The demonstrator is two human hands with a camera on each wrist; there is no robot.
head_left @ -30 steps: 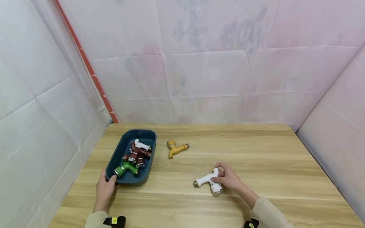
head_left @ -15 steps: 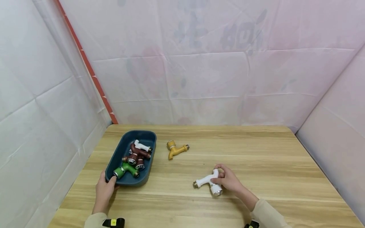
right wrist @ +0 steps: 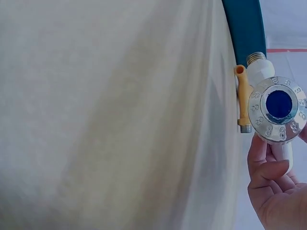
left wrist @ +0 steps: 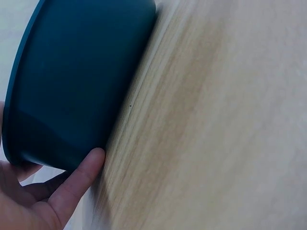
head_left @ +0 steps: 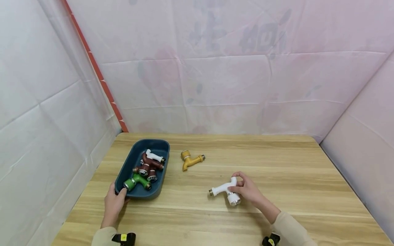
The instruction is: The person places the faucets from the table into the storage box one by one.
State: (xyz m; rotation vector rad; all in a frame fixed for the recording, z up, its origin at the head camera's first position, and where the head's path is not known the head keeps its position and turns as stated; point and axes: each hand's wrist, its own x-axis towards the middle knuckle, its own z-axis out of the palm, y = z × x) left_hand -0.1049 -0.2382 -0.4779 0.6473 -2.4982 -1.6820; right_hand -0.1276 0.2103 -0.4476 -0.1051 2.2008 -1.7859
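My right hand (head_left: 250, 190) pinches a white tap (head_left: 222, 188) by its spout end, over the middle right of the table. Its brass threaded end points left, and its round knob hangs toward me. In the right wrist view the knob's silver face (right wrist: 259, 122) shows a blue centre. At the near-left corner of a dark blue plastic basin (head_left: 124, 171), my left hand (head_left: 114, 203) grips the rim, thumb on top. Inside the basin lie a green tap (head_left: 141, 180), dark red taps (head_left: 150, 162) and a white tap (head_left: 154, 156), partly overlapping.
A yellow tap (head_left: 193, 161) lies on the wooden table (head_left: 277, 157) just right of the basin. White sheeting (head_left: 215, 78) hangs behind the table and on both sides, with a red strip (head_left: 101, 77) at the back left corner.
My right hand has shifted the white tap slightly up in the head view, away from me. My left hand keeps its grip on the basin, and the other taps lie as before.
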